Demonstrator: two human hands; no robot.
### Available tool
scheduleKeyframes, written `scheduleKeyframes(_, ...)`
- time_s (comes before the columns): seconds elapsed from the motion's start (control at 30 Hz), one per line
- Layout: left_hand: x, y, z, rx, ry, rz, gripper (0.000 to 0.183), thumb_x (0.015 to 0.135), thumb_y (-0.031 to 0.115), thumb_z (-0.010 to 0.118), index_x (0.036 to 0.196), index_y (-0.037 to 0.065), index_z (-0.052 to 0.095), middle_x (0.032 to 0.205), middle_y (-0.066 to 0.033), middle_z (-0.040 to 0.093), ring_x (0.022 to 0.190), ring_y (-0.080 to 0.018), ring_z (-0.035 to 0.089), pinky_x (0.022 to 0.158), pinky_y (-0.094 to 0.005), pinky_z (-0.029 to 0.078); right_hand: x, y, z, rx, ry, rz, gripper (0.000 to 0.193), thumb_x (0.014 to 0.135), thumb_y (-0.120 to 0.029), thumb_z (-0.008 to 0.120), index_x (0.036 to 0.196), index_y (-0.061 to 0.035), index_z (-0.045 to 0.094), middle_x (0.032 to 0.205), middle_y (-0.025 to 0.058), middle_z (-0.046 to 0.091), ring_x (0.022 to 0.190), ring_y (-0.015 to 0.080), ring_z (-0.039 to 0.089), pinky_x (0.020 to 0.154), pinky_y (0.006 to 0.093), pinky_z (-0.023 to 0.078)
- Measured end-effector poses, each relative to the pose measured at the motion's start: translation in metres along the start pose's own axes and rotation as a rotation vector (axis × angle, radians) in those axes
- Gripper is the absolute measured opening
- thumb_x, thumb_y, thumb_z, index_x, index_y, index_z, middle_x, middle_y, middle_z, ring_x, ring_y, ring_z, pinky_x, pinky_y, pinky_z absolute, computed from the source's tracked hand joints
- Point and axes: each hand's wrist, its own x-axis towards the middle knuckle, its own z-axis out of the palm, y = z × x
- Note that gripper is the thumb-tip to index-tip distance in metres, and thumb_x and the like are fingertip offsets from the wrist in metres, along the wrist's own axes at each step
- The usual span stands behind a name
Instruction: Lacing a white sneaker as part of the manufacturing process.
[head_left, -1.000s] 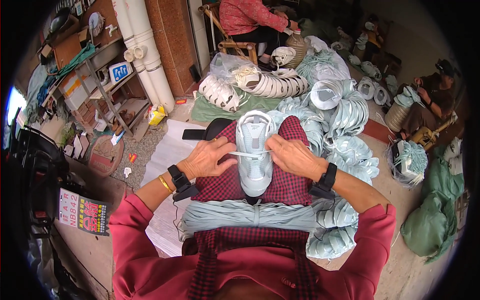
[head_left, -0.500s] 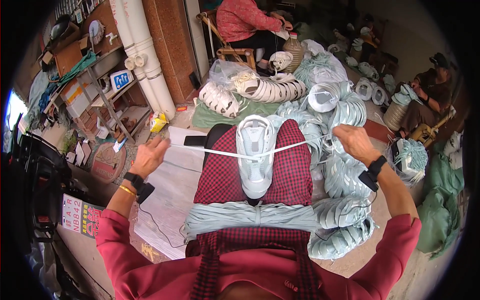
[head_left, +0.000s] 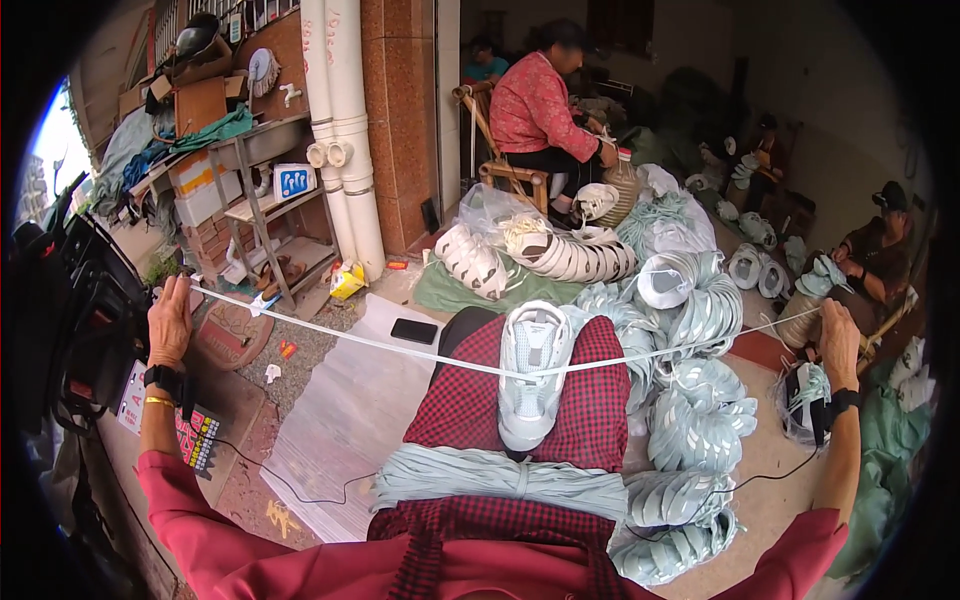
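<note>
A long pale shoelace (head_left: 430, 357) spans between my raised hands and sags a little in the middle. My left hand (head_left: 170, 320), far out to the left, is closed on one end. The other end is in my closed right hand (head_left: 838, 345), far out to the right. Midway, the lace crosses the lower lacing area of a pale grey-blue sneaker upper (head_left: 530, 410). Whether it runs through eyelets there I cannot tell. The upper rests between my knees on a red-and-black checked apron (head_left: 460, 400), toe toward me. Across my lap lies a tied bundle of pale blue laces (head_left: 490, 480).
Nested stacks of pale blue shoe uppers (head_left: 700, 430) stand to my right. Ahead, white uppers (head_left: 570, 255) lie on green cloth (head_left: 440, 290). A black phone (head_left: 414, 330) rests on a whitish sheet (head_left: 340, 400) at my left. Other people (head_left: 540, 110) sit working farther back.
My hands have spread much farther apart, left hand leftward and right hand rightward. The lace shows a longer stretch on both sides of the upper. The view has tilted up.
</note>
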Motion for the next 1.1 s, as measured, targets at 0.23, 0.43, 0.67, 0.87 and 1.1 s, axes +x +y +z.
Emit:
scheduleKeyframes(0.23, -0.014, 0.003, -0.009, 0.109, 0.278, -0.085, 0.032, 0.081, -0.006, 0.06, 0.113, 0.002, 0.06, 0.112, -0.0142, 0.051, 0.104, -0.0334, 0.055, 0.088, -0.0414, 0.048, -0.006, 0.013, -0.014, -0.267, 0.184, 0.097, 0.011, 0.089, -0.002, 0.051, 0.1, -0.0019, 0.051, 0.101, 0.0146, 0.051, 0.09, 0.0352, 0.057, 0.077, 0.0425, 0.048)
scheduleKeyframes(0.43, 0.007, 0.088, -0.005, -0.262, 0.512, -0.276, 0.026, 0.094, -0.002, 0.051, 0.115, 0.005, 0.066, 0.089, -0.0109, 0.054, 0.084, -0.0246, 0.058, 0.076, -0.0322, 0.048, -0.02, -0.049, 0.008, 0.443, 0.533, 0.361, 0.015, 0.098, -0.005, 0.052, 0.109, -0.0022, 0.063, 0.088, 0.0079, 0.059, 0.078, 0.0186, 0.057, 0.074, 0.0294, 0.047)
scheduleKeyframes(0.67, 0.031, 0.264, 0.048, -1.094, 0.271, -0.307, 0.021, 0.091, -0.004, 0.055, 0.104, 0.002, 0.07, 0.082, -0.0048, 0.058, 0.075, -0.0131, 0.055, 0.067, -0.0263, 0.045, -0.043, -0.237, 0.089, 1.499, 0.061, 0.417, 0.022, 0.083, 0.016, 0.051, 0.093, 0.0007, 0.065, 0.089, 0.0038, 0.064, 0.078, 0.0113, 0.06, 0.074, 0.0274, 0.051)
scheduleKeyframes(0.87, 0.037, 0.392, 0.08, -1.852, -0.289, -0.233, 0.018, 0.094, 0.0, 0.058, 0.105, 0.002, 0.073, 0.089, -0.0017, 0.063, 0.078, -0.0078, 0.059, 0.069, -0.0219, 0.048, -0.008, -0.345, 0.09, 1.735, -0.228, 0.392, 0.009, 0.091, -0.003, 0.069, 0.098, 0.002, 0.068, 0.091, 0.0044, 0.069, 0.083, 0.0091, 0.063, 0.077, 0.0238, 0.051)
scheduleKeyframes(1.1, 0.019, 0.43, 0.109, -1.827, -0.323, -0.167, 0.014, 0.093, 0.002, 0.064, 0.104, 0.003, 0.073, 0.096, -0.0026, 0.064, 0.082, -0.0063, 0.059, 0.07, -0.0214, 0.049, 0.005, -0.373, 0.1, 1.659, -0.402, 0.278, 0.007, 0.092, -0.002, 0.067, 0.098, 0.0014, 0.065, 0.087, 0.0021, 0.066, 0.073, 0.0071, 0.061, 0.068, 0.0217, 0.051)
